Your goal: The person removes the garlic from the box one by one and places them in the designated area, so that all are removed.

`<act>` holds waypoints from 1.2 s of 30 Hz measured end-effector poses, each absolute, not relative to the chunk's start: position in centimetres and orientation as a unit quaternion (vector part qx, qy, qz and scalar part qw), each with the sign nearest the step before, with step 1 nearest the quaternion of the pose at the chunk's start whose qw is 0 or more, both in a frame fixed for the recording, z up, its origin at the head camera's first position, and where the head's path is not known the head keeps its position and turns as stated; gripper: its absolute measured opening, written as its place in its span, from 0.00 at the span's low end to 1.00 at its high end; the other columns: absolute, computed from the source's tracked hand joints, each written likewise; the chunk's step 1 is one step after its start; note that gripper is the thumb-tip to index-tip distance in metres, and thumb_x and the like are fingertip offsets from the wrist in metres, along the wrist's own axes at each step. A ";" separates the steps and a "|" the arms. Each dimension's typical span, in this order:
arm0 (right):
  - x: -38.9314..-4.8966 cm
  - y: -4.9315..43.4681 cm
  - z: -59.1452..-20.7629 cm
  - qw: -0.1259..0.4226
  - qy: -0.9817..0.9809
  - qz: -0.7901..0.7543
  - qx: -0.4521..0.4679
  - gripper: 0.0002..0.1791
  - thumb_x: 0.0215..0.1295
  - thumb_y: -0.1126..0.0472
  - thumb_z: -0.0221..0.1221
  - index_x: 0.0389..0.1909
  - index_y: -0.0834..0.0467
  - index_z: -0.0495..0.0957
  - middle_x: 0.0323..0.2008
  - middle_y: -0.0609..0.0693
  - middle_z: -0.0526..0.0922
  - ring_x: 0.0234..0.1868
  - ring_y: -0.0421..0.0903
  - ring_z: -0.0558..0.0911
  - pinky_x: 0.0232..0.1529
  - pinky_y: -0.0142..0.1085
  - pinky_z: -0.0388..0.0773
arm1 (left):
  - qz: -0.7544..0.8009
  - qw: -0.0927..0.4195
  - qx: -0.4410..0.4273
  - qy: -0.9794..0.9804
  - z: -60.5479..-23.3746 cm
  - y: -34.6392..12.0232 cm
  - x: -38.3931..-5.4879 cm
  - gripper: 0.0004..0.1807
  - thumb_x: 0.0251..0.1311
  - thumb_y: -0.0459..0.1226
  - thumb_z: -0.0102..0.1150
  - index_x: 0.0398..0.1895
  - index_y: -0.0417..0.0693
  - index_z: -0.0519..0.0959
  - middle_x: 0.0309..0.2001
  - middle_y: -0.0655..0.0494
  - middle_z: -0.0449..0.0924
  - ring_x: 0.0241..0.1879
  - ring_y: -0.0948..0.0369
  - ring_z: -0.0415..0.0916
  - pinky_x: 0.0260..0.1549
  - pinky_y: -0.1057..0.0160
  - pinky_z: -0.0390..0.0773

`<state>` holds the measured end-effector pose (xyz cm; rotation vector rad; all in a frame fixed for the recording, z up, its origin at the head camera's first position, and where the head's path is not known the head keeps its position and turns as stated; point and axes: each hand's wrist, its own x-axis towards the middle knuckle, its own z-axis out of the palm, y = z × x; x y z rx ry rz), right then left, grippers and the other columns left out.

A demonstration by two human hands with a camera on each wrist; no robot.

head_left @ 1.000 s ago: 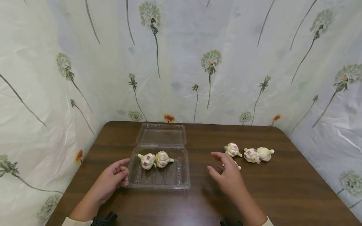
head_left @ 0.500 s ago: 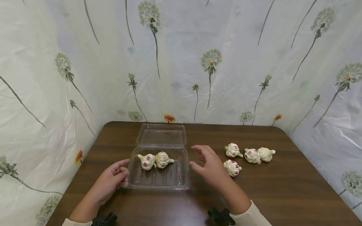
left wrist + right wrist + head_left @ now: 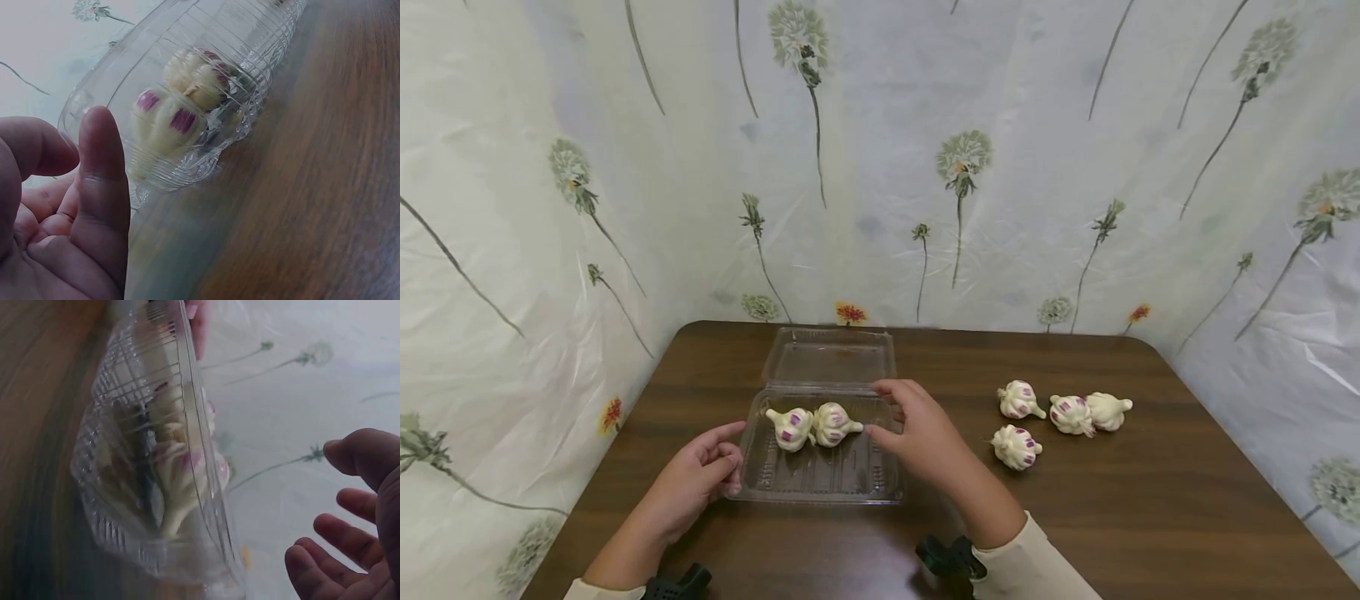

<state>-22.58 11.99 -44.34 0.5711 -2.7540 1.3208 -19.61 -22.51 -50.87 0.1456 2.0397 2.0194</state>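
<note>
Two garlic bulbs with purple patches lie side by side in an open clear plastic clamshell box, toward its back left. My left hand stays at the box's left side, index fingertip right at the rim. In the left wrist view, its thumb stands up beside the clear wall, relaxed. My right hand overlaps the box's right rim in the head view, thumb tip near the stem of the right bulb. Its fingers are spread and loosely bent, with nothing between them in the right wrist view.
Several more garlic bulbs lie on the brown wooden table to the right, two of them touching. The box's lid lies folded back behind it. A flower-printed sheet hangs behind the table.
My right hand has moved left, from above a garlic bulb on the table to the box's right rim, uncovering that bulb. My left hand and the box have stayed put.
</note>
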 end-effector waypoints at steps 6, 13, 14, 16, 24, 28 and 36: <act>-23.7 10.8 -44.4 0.002 -0.898 0.389 0.204 0.33 0.68 0.55 0.71 0.71 0.53 0.73 0.68 0.53 0.74 0.66 0.59 0.77 0.61 0.55 0.81 | 0.696 0.133 0.048 0.704 -50.9 -22.6 -19.5 0.31 0.78 0.30 0.50 0.80 0.38 0.56 0.43 0.50 0.76 0.33 0.62 0.78 0.36 0.66 0.85; -24.7 9.8 -44.9 -0.027 -0.902 0.371 0.221 0.35 0.68 0.53 0.70 0.73 0.54 0.71 0.71 0.55 0.72 0.65 0.59 0.77 0.59 0.55 0.81 | 0.696 0.133 0.046 0.704 -51.0 -22.6 -19.4 0.31 0.77 0.29 0.50 0.80 0.38 0.56 0.43 0.50 0.75 0.33 0.62 0.78 0.36 0.67 0.84; -24.8 9.7 -44.9 -0.030 -0.902 0.368 0.223 0.35 0.68 0.53 0.70 0.73 0.54 0.71 0.71 0.55 0.72 0.65 0.59 0.77 0.59 0.55 0.80 | 0.696 0.133 0.046 0.704 -51.0 -22.6 -19.4 0.31 0.78 0.29 0.50 0.80 0.38 0.56 0.43 0.51 0.75 0.33 0.62 0.77 0.36 0.67 0.84; -25.0 9.4 -45.0 -0.031 -0.904 0.360 0.227 0.36 0.67 0.52 0.70 0.73 0.55 0.71 0.71 0.56 0.71 0.66 0.58 0.77 0.62 0.55 0.79 | 0.697 0.133 0.046 0.703 -50.9 -22.6 -19.5 0.31 0.78 0.29 0.50 0.80 0.38 0.56 0.43 0.51 0.75 0.33 0.62 0.77 0.36 0.67 0.84; -25.7 8.4 -45.3 -0.056 -0.914 0.335 0.223 0.39 0.67 0.49 0.71 0.75 0.55 0.69 0.73 0.56 0.70 0.72 0.57 0.72 0.68 0.57 0.75 | 0.699 0.134 0.049 0.701 -50.8 -22.7 -19.5 0.32 0.78 0.29 0.50 0.80 0.38 0.55 0.42 0.52 0.75 0.33 0.63 0.77 0.36 0.67 0.84; -26.0 8.1 -45.6 -0.069 -0.920 0.322 0.215 0.39 0.68 0.49 0.71 0.75 0.54 0.69 0.74 0.56 0.69 0.73 0.57 0.71 0.69 0.57 0.74 | 0.699 0.135 0.047 0.701 -50.8 -22.6 -19.5 0.31 0.78 0.29 0.50 0.80 0.38 0.56 0.42 0.51 0.75 0.34 0.62 0.77 0.36 0.67 0.84; -26.7 7.6 -46.1 -0.072 -0.925 0.296 0.228 0.36 0.68 0.49 0.70 0.73 0.57 0.71 0.73 0.57 0.71 0.75 0.58 0.69 0.72 0.56 0.71 | 0.699 0.135 0.047 0.701 -50.5 -22.5 -19.5 0.32 0.77 0.29 0.50 0.80 0.38 0.56 0.42 0.51 0.75 0.34 0.62 0.77 0.36 0.67 0.85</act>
